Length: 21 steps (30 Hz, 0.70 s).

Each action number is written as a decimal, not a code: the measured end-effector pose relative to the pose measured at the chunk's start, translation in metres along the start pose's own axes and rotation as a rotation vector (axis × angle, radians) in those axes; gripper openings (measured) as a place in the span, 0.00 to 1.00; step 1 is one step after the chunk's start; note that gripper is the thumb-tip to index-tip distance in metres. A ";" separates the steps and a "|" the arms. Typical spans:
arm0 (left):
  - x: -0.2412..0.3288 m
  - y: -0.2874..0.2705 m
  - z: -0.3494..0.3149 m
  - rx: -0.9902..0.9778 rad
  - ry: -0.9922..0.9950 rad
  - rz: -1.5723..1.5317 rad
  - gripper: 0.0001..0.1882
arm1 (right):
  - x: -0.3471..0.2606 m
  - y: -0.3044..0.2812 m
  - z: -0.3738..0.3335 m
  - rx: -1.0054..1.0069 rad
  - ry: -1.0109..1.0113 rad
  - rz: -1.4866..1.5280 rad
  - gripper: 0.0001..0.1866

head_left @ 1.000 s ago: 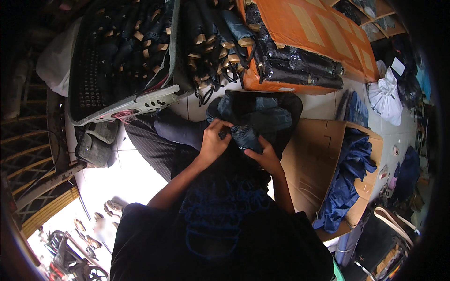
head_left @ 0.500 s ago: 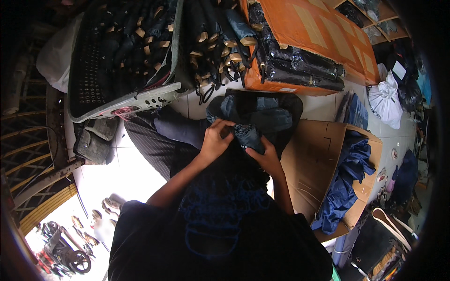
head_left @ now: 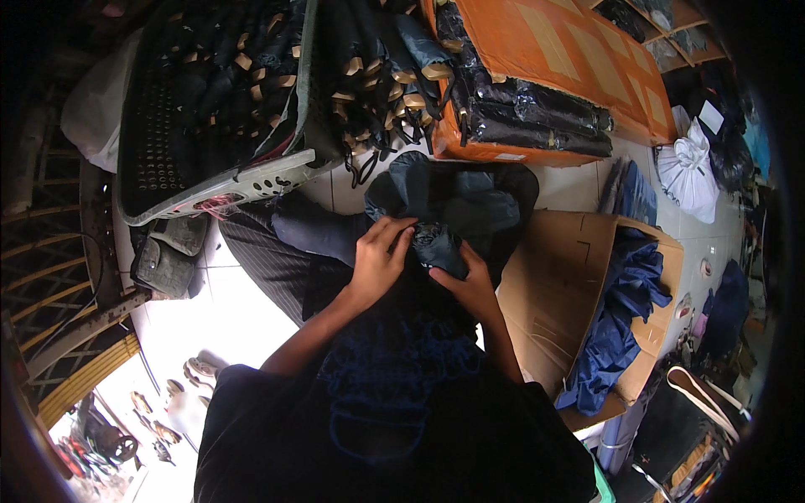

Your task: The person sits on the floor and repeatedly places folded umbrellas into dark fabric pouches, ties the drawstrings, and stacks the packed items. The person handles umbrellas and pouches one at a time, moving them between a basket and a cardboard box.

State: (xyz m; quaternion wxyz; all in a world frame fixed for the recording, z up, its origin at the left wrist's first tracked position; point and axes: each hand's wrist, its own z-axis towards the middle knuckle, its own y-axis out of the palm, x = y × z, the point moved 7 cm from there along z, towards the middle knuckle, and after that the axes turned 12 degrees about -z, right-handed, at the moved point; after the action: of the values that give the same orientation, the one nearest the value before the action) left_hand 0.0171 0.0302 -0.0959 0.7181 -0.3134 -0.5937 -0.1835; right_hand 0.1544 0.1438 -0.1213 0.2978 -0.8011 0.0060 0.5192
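right hand (head_left: 470, 281) grip wrapping folded umbrella (head_left: 440, 251) between striped trouser leg (head_left: 268, 267) and cardboard box (head_left: 549, 289) | left hand (head_left: 381, 253) sitting by its end, can't tell if pinching | looking bundled already, what's left isn't showing tbh

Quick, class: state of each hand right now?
Left hand: curled beside the dark blue-grey rolled fabric bundle; grip cannot be told.
Right hand: closed, holding that bundle.

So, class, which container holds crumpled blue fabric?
The open brown cardboard box, nearest the right hand; the orange cardboard box and grey perforated plastic basket hold black bundles.
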 end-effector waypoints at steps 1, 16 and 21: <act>0.003 -0.001 -0.002 0.013 0.039 0.018 0.09 | 0.006 0.004 -0.001 -0.001 0.059 0.073 0.28; -0.031 0.006 -0.011 0.112 -0.319 -0.495 0.10 | 0.007 0.009 0.001 -0.121 0.072 0.268 0.25; -0.042 0.005 -0.020 0.190 -0.473 -0.594 0.08 | 0.007 0.013 0.005 -0.093 0.029 0.221 0.23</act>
State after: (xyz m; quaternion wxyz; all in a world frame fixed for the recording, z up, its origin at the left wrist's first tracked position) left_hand 0.0257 0.0164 -0.1399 0.5028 -0.0936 -0.8220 -0.2503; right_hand 0.1496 0.1376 -0.1342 0.2013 -0.8158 0.0744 0.5371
